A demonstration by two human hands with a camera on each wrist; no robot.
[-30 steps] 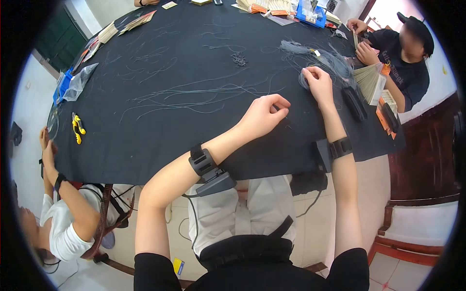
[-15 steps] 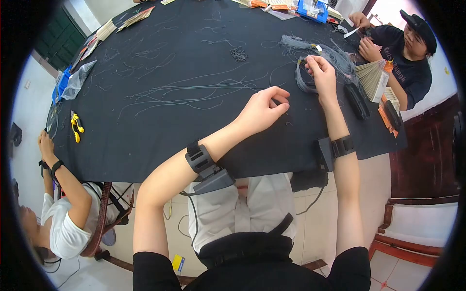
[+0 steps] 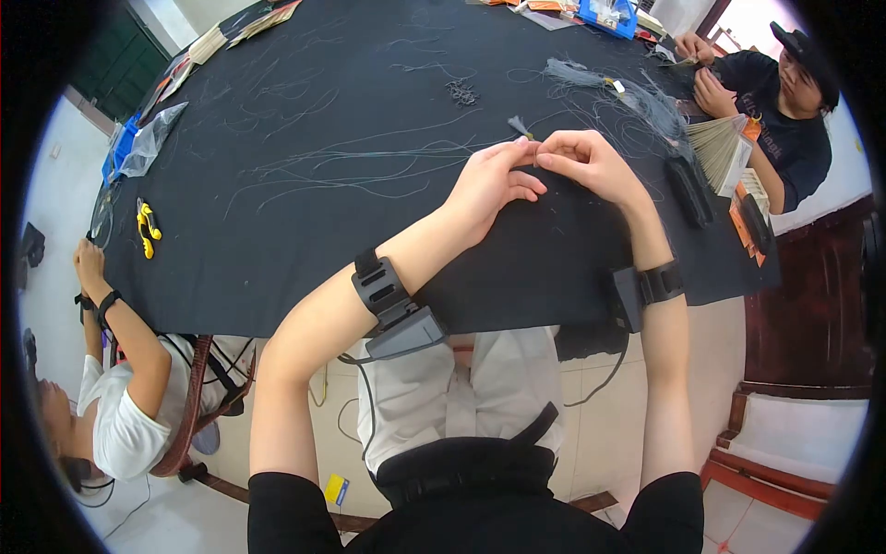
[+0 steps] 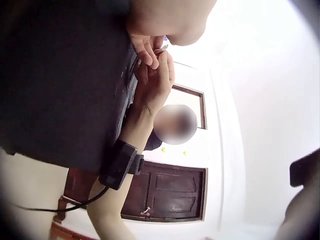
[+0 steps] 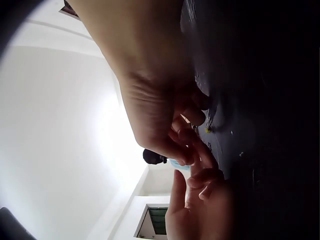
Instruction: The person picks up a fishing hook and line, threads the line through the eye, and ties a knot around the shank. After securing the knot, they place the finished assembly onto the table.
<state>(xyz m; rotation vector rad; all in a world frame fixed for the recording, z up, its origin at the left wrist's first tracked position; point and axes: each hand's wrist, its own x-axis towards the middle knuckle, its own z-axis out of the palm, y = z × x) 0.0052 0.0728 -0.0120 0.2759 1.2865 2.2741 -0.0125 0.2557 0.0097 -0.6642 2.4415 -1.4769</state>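
Note:
My right hand and left hand meet fingertip to fingertip over the black tablecloth. A bundle of thin grey threads shows as a tuft just beyond the fingertips, with a yellow tie near it in the right wrist view. The right hand pinches the bundle, most of which its fingers hide. In the right wrist view the left thumb stands apart from the index finger, which reaches to the right fingers. I cannot tell whether the left hand grips the bundle.
Long loose threads lie left of the hands. A large thread bundle, a black case and fanned cards are at right. Yellow-handled pliers lie at left. A person sits at right, another at left.
The right hand has brought the thread bundle leftward from beside the large bundle. The left hand has turned and reached out, and its fingers now meet the right hand's.

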